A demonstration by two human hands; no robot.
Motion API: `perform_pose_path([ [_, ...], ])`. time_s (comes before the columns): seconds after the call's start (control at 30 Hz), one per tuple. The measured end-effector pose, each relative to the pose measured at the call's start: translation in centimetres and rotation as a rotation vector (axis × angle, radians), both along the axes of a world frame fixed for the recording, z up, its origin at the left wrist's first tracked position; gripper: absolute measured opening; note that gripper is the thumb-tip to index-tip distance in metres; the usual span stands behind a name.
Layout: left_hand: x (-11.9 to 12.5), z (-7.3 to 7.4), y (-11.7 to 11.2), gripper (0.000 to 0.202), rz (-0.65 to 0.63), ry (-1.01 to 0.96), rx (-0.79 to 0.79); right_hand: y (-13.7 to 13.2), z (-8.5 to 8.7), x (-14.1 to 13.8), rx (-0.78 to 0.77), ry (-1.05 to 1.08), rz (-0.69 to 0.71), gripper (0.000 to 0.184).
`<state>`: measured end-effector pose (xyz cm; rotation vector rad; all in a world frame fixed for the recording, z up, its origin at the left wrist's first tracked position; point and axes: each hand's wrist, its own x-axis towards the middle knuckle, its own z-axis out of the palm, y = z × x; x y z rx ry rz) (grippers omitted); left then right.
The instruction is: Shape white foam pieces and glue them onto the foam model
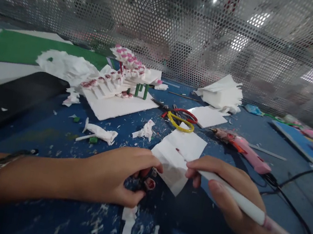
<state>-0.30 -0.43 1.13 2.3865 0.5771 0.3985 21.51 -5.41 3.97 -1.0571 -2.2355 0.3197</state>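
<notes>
My right hand point(230, 192) is closed around a water brush point(238, 203), white in front with a pink-tinted clear rear. Its thin dark-red tip is over a folded white paper point(191, 142); whether it touches cannot be told. At the paper's near left edge, my left hand point(117, 176) has its thumb and curled fingers around a small pale piece with a red face point(150, 184). Part of that piece is hidden by the fingers. Torn white paper strips point(128, 227) lie just below this hand on the blue tabletop point(93, 217).
Behind stands a white paper model point(125, 106) with red and pink rolls and green posts. Red-and-yellow scissors point(181, 119), a pink glue gun point(253, 154) with a black cord, crumpled tissue point(66, 67) and a black slab point(19, 99) lie around. Perforated metal point(159, 22) closes the back.
</notes>
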Motion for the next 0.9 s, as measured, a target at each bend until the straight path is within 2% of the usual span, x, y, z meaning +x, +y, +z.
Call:
perform_pose_path([
  [0.13,-0.1,0.2,0.1,0.028,-0.074,-0.045,-0.043,0.5,-0.2,0.3,0.116,-0.199,-0.071,0.026],
  [0.27,-0.1,0.2,0.2,0.020,-0.068,-0.078,-0.060,1.1,-0.3,0.6,0.170,-0.446,-0.095,0.036],
  [0.6,-0.5,1.0,0.2,0.012,-0.022,-0.040,-0.080,1.6,-0.8,-0.2,0.127,-0.571,-0.087,0.035],
  [0.73,-0.5,1.1,0.1,0.012,-0.032,-0.040,-0.069,1.7,0.3,-0.5,0.097,-0.621,-0.087,0.035],
  [0.83,-0.6,1.5,-0.1,0.015,-0.014,-0.078,-0.073,2.5,1.9,-1.0,0.056,-0.656,-0.106,0.036],
  [0.9,-0.7,1.9,-0.3,0.017,-0.006,-0.114,-0.061,3.6,3.1,-1.7,0.021,-0.606,-0.118,0.035],
])
